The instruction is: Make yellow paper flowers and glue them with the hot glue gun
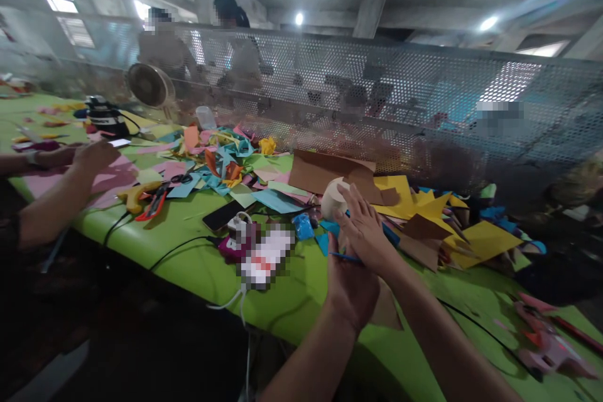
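Both my hands meet over the green table, just in front of a roll of pale tape. My left hand is raised with its back to me, fingers curled round a thin blue stick and a piece of brown paper. My right hand lies across it with fingers stretched out towards the tape roll, touching the left hand. Blue paper scraps lie just left of the hands.
Scraps of coloured paper cover the table's middle; yellow and brown sheets lie to the right. A phone, a yellow glue gun, scissors and cables lie left. Another person's arms rest at the left. A perforated metal screen runs behind.
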{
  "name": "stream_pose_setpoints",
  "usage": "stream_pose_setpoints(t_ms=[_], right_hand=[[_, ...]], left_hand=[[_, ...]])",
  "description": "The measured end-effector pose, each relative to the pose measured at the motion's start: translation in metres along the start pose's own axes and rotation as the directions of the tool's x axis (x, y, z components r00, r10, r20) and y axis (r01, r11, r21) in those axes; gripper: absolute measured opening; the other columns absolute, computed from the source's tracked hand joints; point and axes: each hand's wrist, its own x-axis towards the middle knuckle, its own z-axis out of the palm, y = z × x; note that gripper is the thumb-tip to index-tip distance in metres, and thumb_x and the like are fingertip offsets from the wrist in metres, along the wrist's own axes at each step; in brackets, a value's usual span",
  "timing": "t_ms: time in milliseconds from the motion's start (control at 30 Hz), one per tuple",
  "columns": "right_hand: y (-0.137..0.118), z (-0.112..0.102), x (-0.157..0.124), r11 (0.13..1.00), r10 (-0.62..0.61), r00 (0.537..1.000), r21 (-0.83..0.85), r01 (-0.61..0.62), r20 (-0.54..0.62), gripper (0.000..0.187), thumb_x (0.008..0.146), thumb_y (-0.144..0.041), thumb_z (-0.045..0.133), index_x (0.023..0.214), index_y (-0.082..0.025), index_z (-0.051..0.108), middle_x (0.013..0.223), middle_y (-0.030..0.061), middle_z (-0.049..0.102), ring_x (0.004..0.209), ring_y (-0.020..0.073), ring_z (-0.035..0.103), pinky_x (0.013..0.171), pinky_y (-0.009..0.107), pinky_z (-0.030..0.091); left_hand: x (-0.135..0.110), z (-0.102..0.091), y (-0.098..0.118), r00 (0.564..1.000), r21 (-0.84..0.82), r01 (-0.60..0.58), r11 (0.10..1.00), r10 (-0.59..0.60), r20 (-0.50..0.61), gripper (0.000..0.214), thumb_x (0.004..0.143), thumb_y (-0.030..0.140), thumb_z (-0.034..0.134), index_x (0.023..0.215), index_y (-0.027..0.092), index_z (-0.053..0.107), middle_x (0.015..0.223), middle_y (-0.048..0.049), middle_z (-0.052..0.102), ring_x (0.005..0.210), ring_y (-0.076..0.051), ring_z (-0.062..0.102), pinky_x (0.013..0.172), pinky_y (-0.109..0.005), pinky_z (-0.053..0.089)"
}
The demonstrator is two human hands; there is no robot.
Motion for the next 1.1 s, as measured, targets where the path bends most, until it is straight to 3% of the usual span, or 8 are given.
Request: stream_pose_setpoints(t_ms=[233, 333, 500, 600, 700, 867, 1000, 1100], right_hand=[[-0.033, 0.019, -0.041, 0.996, -0.084, 0.996, -0.008, 0.084, 0.043, 0.055, 0.103, -0.048, 0.029, 0.153, -0.028, 0.036, 0.164, 0.0073, 0.027, 0.151, 0.0286, 0.02, 0.12, 0.058, 0.017], [-0.032, 0.025, -0.054, 0.993, -0.106, 0.989, 0.053, 0.101, 0.104, 0.057, 0.103, -0.049, 0.029, 0.155, -0.028, 0.032, 0.164, 0.0059, 0.027, 0.152, 0.0272, 0.017, 0.12, 0.055, 0.021], [-0.019, 0.02, -0.027, 0.999, 0.039, 0.999, 0.02, -0.039, 0.011, 0.063, 0.102, -0.054, 0.029, 0.158, -0.027, 0.023, 0.164, 0.0093, 0.025, 0.152, 0.031, 0.018, 0.118, 0.063, 0.017], [-0.02, 0.02, -0.029, 0.999, -0.005, 1.0, 0.034, 0.005, -0.004, 0.062, 0.101, -0.054, 0.03, 0.158, -0.03, 0.024, 0.164, 0.0079, 0.025, 0.152, 0.0328, 0.018, 0.117, 0.064, 0.019], [-0.026, 0.023, -0.05, 0.993, -0.102, 0.99, 0.068, 0.096, 0.097, 0.059, 0.102, -0.054, 0.029, 0.157, -0.031, 0.029, 0.166, 0.0057, 0.022, 0.152, 0.0314, 0.017, 0.119, 0.061, 0.02], [-0.019, 0.013, -0.041, 0.995, -0.037, 0.993, 0.098, 0.026, 0.114, 0.058, 0.103, -0.054, 0.024, 0.157, -0.032, 0.027, 0.165, 0.0055, 0.026, 0.152, 0.0271, 0.02, 0.119, 0.058, 0.021], [-0.016, 0.009, -0.017, 1.0, 0.018, 1.0, 0.008, -0.018, -0.024, 0.06, 0.102, -0.055, 0.027, 0.157, -0.032, 0.026, 0.166, 0.0075, 0.022, 0.152, 0.0288, 0.019, 0.118, 0.059, 0.019], [-0.025, 0.017, -0.027, 1.0, -0.009, 1.0, -0.03, 0.008, -0.023, 0.059, 0.101, -0.054, 0.032, 0.155, -0.032, 0.032, 0.165, 0.008, 0.025, 0.151, 0.0334, 0.021, 0.117, 0.061, 0.018]], left_hand=[[0.008, -0.004, -0.009, 0.945, 0.198, -0.183, 0.963, 0.228, -0.235, 0.049, 0.101, 0.039, 0.022, 0.145, 0.041, 0.046, 0.159, 0.0055, 0.038, 0.151, -0.019, 0.027, 0.12, -0.048, 0.031], [0.006, -0.005, -0.014, 0.937, 0.213, -0.218, 0.953, 0.265, -0.228, 0.05, 0.101, 0.044, 0.019, 0.143, 0.046, 0.047, 0.159, 0.01, 0.036, 0.152, -0.017, 0.021, 0.121, -0.047, 0.029], [0.008, -0.008, -0.005, 0.962, 0.201, -0.172, 0.964, 0.208, -0.177, 0.051, 0.099, 0.047, 0.029, 0.145, 0.036, 0.049, 0.162, 0.0054, 0.031, 0.152, -0.022, 0.024, 0.122, -0.05, 0.026], [0.009, -0.01, -0.007, 0.954, 0.286, -0.155, 0.946, 0.218, -0.204, 0.049, 0.101, 0.042, 0.025, 0.143, 0.037, 0.05, 0.161, 0.0044, 0.033, 0.152, -0.02, 0.022, 0.122, -0.051, 0.023], [0.01, -0.01, -0.018, 0.921, 0.441, -0.181, 0.879, 0.308, -0.237, 0.045, 0.101, 0.037, 0.028, 0.136, 0.043, 0.056, 0.154, 0.0057, 0.045, 0.153, -0.015, 0.019, 0.122, -0.05, 0.021], [0.008, -0.011, -0.019, 0.96, 0.489, -0.187, 0.852, 0.265, -0.095, 0.067, 0.1, 0.045, 0.008, 0.122, 0.028, 0.069, 0.143, -0.0052, 0.058, 0.146, -0.014, 0.036, 0.11, -0.04, 0.043], [0.005, -0.01, -0.003, 0.99, 0.272, -0.104, 0.957, 0.125, -0.061, 0.057, 0.099, 0.05, 0.024, 0.136, 0.026, 0.06, 0.153, -0.004, 0.048, 0.148, -0.022, 0.034, 0.119, -0.044, 0.032], [0.007, -0.007, -0.003, 0.967, 0.381, -0.123, 0.916, 0.197, -0.162, 0.052, 0.099, 0.051, 0.028, 0.143, 0.036, 0.05, 0.16, 0.0025, 0.036, 0.152, -0.022, 0.024, 0.121, -0.05, 0.027]])
